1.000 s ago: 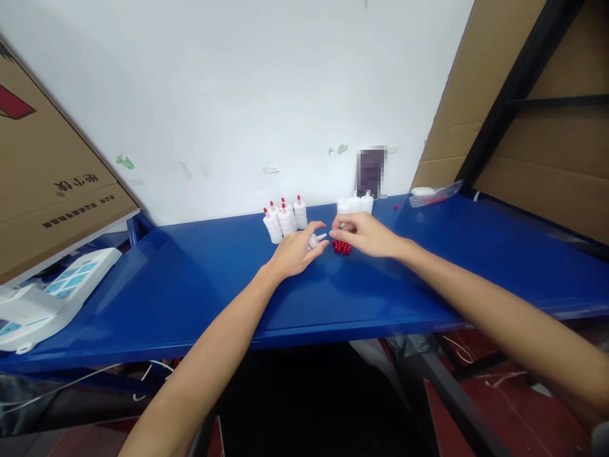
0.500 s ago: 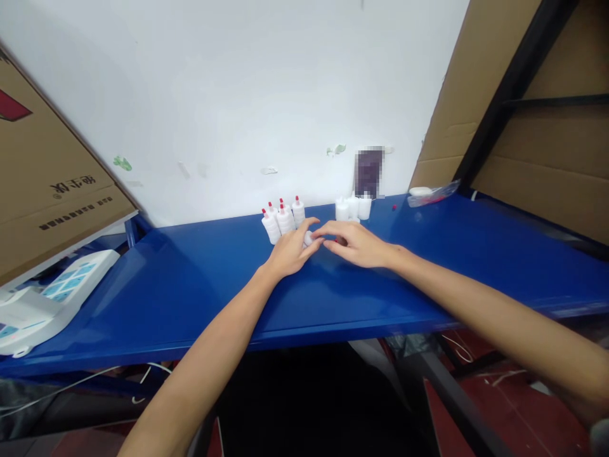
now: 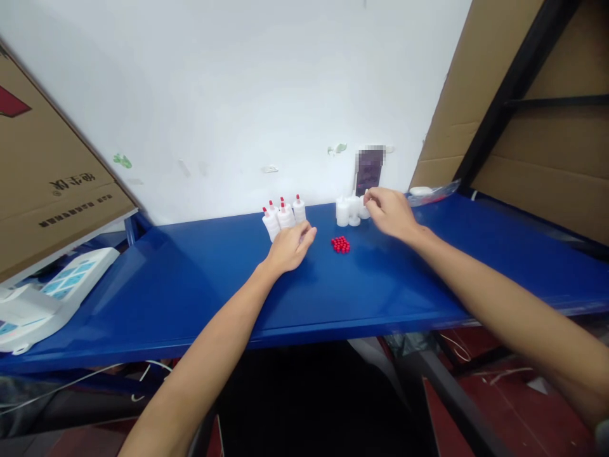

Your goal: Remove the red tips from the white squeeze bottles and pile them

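A: Start big. The blue table runs across the whole view, with a cardboard box leaning in far to the left of both hands and a white scale below it.

B: And the hands?

A: The right hand is out at the back, fingers pinched shut on the nearest of the plain white bottles, which stand in a tight clump just left of its fingertips. The left hand rests on the table with its fingers curled in; I can't tell whether anything sits inside that curl. The red-tipped bottles stand just beyond its knuckles, touching or nearly so.

B: The loose bits?

A: The red caps — a small heap lying between the two hands, nearer the left thumb and clear of both.

B: How would you handle that bottle well?

A: I'd judge the clump is the hazard — the bottles look light and packed together, so a sideways tug could topple the neighbours. Better to grip low on the body, lift straight up, and only then carry it toward the heap. The left wrist is best held quiet too, since the red-tipped group is right behind those fingers.
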Motion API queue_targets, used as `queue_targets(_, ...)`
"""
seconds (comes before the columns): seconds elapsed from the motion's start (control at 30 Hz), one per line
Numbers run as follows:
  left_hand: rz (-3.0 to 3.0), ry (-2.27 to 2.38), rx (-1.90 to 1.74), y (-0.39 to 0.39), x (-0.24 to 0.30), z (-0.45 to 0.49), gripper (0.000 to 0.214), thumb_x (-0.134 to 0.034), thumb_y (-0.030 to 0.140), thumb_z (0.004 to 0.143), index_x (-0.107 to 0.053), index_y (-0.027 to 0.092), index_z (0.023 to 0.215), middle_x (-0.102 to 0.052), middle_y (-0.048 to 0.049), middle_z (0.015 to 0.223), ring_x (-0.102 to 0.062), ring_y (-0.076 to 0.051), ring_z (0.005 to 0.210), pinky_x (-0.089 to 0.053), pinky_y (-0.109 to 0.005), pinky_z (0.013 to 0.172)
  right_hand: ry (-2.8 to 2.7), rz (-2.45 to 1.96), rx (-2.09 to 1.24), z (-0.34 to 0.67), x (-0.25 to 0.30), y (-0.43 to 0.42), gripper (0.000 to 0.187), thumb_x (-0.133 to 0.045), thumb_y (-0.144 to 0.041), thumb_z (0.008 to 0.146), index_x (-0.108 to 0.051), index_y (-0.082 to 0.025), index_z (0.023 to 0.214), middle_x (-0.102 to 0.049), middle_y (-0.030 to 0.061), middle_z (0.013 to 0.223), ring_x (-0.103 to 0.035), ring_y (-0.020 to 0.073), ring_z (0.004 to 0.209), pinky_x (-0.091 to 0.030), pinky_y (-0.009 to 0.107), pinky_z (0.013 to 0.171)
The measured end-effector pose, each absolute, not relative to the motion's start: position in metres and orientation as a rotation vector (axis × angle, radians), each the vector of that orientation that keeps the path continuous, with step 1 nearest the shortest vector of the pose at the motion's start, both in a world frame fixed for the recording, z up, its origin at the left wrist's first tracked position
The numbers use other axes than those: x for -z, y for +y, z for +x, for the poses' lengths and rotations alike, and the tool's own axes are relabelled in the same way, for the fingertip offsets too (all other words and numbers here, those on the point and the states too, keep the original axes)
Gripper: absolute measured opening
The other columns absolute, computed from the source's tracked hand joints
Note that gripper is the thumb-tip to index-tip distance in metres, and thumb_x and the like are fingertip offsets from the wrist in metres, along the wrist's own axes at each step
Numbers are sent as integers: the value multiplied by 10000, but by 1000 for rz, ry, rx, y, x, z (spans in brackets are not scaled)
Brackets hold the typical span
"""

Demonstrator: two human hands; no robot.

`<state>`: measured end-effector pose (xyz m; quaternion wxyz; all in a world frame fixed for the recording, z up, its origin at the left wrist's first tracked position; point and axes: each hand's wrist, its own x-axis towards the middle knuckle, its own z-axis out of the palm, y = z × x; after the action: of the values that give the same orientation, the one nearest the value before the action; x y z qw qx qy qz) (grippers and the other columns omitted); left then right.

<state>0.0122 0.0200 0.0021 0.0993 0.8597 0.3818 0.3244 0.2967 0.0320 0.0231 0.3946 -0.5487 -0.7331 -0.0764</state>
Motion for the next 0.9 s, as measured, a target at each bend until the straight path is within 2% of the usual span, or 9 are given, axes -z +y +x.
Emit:
queue_targets(0.07,2502,1101,-1006,20,-4,11,355,-326,403,1037,-502,201,805,-561,-5,681,-531,-167,630,-393,-302,655,-1880,-1477,177,299,-20,35,166,-477,-213,853,-640,-207,885,-690,62,775,-565,224,694,-324,326,620)
queue_targets(0.13,2441,1077,-1060,20,-4,10,282,-316,332,1016,-495,205,838,-545,5,659,-517,-163,608,-392,-299,643,-1896,-1523,172,297,-17,38,177,-483,-217,857,-637,-210,944,-698,65,793,-565,228,696,-316,327,619)
queue_targets(0.3,2362,1081,-1104,22,-3,9,155,-335,210,924,-471,213,849,-528,15,643,-496,-163,598,-384,-299,626,-1918,-1557,176,293,-15,44,179,-492,-194,856,-633,-203,966,-719,86,871,-591,237,746,-345,329,647)
queue_targets(0.5,2404,1095,-1107,22,-4,10,142,-342,215,900,-461,216,822,-540,5,668,-492,-169,615,-372,-313,631,-1988,-1492,195,296,-9,53,202,-486,-184,859,-658,-201,964,-726,90,932,-616,250,816,-385,335,676)
queue_targets(0.67,2470,1157,-1116,22,-3,9,163,-358,221,909,-519,204,885,-597,-9,725,-528,-176,645,-390,-326,659,-2011,-1452,185,297,-4,56,241,-490,-195,871,-690,-197,1006,-741,88,969,-639,258,865,-407,340,687)
queue_targets(0.8,2514,1154,-1133,23,-2,10,178,-404,253,948,-569,187,959,-673,-39,871,-596,-184,762,-453,-335,756,-1977,-1421,167,299,-5,57,264,-500,-200,872,-716,-195,1023,-749,87,983,-650,255,879,-434,345,721)
queue_targets(0.9,2557,1071,-1132,24,-1,13,194,-453,316,979,-592,181,973,-688,-58,963,-622,-191,868,-479,-337,849,-1915,-1388,170,298,-8,53,255,-531,-235,866,-737,-208,1015,-758,70,966,-657,239,815,-447,348,725)
